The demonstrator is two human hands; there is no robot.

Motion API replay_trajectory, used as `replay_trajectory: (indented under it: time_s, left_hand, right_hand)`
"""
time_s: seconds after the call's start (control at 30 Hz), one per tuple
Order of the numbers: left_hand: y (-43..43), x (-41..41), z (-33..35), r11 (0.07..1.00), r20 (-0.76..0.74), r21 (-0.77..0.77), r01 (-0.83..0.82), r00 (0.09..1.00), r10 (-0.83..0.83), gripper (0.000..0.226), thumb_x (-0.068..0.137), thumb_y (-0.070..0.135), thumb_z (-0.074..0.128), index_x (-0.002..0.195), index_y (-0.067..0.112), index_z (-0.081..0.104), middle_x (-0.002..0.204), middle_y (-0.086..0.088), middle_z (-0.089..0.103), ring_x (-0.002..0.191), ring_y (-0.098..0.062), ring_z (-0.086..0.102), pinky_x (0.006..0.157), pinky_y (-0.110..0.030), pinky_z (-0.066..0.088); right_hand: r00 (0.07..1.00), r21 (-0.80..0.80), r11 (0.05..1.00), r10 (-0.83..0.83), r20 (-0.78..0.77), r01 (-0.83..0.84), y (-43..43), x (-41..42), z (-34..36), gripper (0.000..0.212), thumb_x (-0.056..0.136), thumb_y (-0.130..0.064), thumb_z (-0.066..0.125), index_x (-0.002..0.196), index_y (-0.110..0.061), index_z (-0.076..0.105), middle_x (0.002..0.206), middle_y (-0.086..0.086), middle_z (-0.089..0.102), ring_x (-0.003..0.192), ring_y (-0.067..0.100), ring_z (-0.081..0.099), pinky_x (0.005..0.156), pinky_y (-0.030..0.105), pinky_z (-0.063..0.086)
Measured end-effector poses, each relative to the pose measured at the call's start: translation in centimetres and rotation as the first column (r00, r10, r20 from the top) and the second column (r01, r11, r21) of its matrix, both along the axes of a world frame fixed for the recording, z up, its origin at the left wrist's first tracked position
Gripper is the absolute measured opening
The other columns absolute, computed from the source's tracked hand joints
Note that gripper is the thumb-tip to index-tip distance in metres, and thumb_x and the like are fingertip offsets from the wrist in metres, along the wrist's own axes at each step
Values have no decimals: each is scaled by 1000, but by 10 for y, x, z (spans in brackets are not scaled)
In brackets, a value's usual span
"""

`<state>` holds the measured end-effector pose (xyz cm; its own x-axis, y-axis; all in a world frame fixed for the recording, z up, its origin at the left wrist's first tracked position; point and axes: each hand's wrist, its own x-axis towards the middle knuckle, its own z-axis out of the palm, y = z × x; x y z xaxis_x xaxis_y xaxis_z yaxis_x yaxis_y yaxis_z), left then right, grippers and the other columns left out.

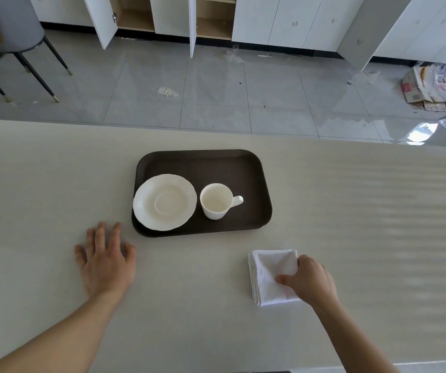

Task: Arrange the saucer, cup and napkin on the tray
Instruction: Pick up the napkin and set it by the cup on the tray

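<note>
My right hand [309, 281] pinches the folded napkin [270, 275] on the counter [55, 184], near the tray [216, 162]; left hand [106, 262] lies flat, empty. I'd judge it soft, light, liable to unfold—grip the stacked edge.

We count one dark tray [203, 162], one white saucer [164, 201], one white cup [218, 201] and one folded white napkin [269, 275] on one pale table [55, 184]; we also count two bare hands, left [106, 261] and right [312, 279]
</note>
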<state>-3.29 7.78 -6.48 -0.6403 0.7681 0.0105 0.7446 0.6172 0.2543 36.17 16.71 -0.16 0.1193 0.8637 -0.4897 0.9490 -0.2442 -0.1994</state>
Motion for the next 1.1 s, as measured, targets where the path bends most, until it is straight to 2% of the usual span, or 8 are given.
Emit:
replay_trajectory:
  time_s: [0.23, 0.33, 0.47, 0.6, 0.7, 0.8, 0.93, 1.1]
  left_hand:
    - [0, 0, 0, 1000, 7, 3, 0, 1000, 0, 61, 85, 38, 34, 141, 19, 46, 156, -13, 35, 148, -33, 21, 119, -54, 10]
    - [0, 0, -2, 1000, 5, -5, 1, 1000, -1, 61, 85, 39, 33, 142, 19, 46, 156, -12, 34, 148, -32, 20, 119, -54, 10]
    - [0, -1, -3, 1000, 4, 0, 6, 1000, -6, 62, 85, 40, 32, 141, 19, 46, 155, -12, 35, 147, -32, 21, 119, -55, 10]
    - [1, -1, -3, 1000, -1, 3, 8, 1000, -8, 62, 85, 41, 31, 141, 18, 47, 155, -13, 36, 147, -33, 22, 118, -55, 11]
    - [1, 0, -2, 1000, -4, 5, 7, 1000, -7, 62, 85, 41, 31, 141, 18, 48, 154, -13, 36, 146, -33, 23, 118, -55, 12]
    - [1, 0, -2, 1000, -10, 6, 8, 1000, -8, 62, 85, 40, 32, 140, 18, 49, 154, -13, 37, 146, -33, 24, 118, -56, 12]
    - [1, -1, -3, 1000, -14, 15, 7, 1000, -6, 62, 84, 41, 30, 140, 18, 49, 153, -13, 38, 146, -33, 24, 118, -56, 13]
    - [1, 0, -2, 1000, -24, 23, 7, 1000, -7, 62, 84, 40, 31, 140, 18, 48, 152, -14, 39, 145, -34, 26, 117, -57, 14]
  right_hand:
    - [988, 148, 988, -9, -155, 32, -9, -7, 3, 27, 72, -36, 77, 76, -21, 55, 77, -4, 61, 65, 15, 58, 57, 35, 53]
    - [967, 151, 985, -37, -251, 77, -7, -7, 11, 26, 74, -30, 75, 74, -18, 53, 69, -2, 62, 63, 20, 60, 55, 37, 51]
    - [905, 127, 974, -123, -407, 189, 7, -4, 27, 26, 74, -25, 78, 77, -17, 54, 73, 3, 64, 67, 25, 61, 53, 35, 48]
    - [768, 139, 928, -195, -610, 346, 31, -4, 45, 31, 77, -17, 80, 96, -26, 56, 87, -5, 71, 75, 18, 67, 56, 32, 51]
    - [686, 163, 886, -208, -697, 434, 55, -9, 52, 38, 79, -13, 77, 111, -25, 60, 93, -7, 71, 81, 15, 68, 60, 31, 51]
    - [598, 158, 821, -254, -760, 549, 82, -24, 49, 28, 81, -11, 73, 105, -20, 60, 93, -3, 69, 82, 16, 65, 60, 29, 46]
    - [405, -7, 720, -399, -823, 694, 106, -50, 33, 18, 81, -7, 69, 94, -15, 58, 92, 4, 64, 82, 23, 60, 62, 31, 46]
    - [244, -176, 630, -522, -817, 757, 111, -77, 8, 23, 82, -4, 64, 103, -10, 59, 96, 6, 64, 89, 27, 60, 69, 38, 50]
